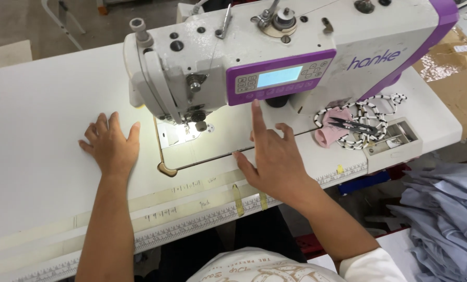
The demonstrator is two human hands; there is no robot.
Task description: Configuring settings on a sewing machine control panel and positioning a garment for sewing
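Both hands are out on the white sewing table. Her left hand, left of centre in the frame, lies flat with fingers spread, palm down on the bare tabletop just left of the machine's needle area. Her right hand, at centre, is open too, with its index finger stretched upward so the tip touches the lower edge of the purple control panel; the other fingers are loosely splayed and hold nothing.

Largest in view, the white and purple sewing machine fills the upper middle of the frame, its presser foot lit by a small lamp between the two hands. At the lower right corner lies a heap of pale blue fabric. Along the table's near edge runs a printed ruler strip with yellowed tape pieces above it. Right of the machine base sits a black-and-white cord coiled around a pink cloth, with dark thread snips resting on top.
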